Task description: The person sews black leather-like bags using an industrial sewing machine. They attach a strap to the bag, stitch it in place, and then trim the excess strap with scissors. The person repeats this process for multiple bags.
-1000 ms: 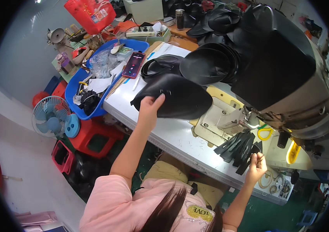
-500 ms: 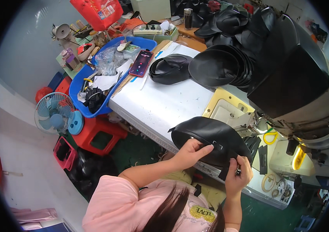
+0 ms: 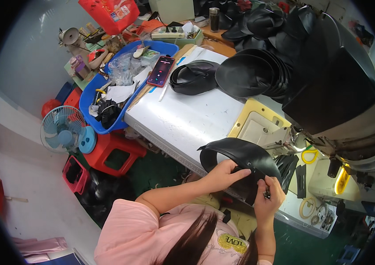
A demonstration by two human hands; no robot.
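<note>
A curved black leather-like piece (image 3: pixel 249 152), bent into an open loop, is held up over the table's near edge. My left hand (image 3: pixel 226 176) grips its near side, thumb on the outer face and fingers partly hidden inside. At the right end of the same piece, my right hand (image 3: pixel 269 194) is closed with its fingertips on the edge. A small shiny metal thing (image 3: pixel 267 193) shows between the right fingers; its kind is too small to make out. Just behind the piece stands a sewing machine (image 3: pixel 295 142) with a yellow-edged bed (image 3: pixel 239 121).
Stacked black curved pieces (image 3: pixel 245 75) lie at the back of the white table (image 3: pixel 183 115), beside a phone (image 3: pixel 161 70). A blue basin (image 3: pixel 88 104) of scraps is at left. Black strips (image 3: pixel 301 181) and yellow-handled scissors (image 3: pixel 309 155) are at right. A fan (image 3: pixel 62 128) stands near a red stool (image 3: pixel 112 152).
The black piece has turned and tilted a little, showing more of its inner opening. My left hand has shifted slightly right along with it; my right hand has moved slightly left.
</note>
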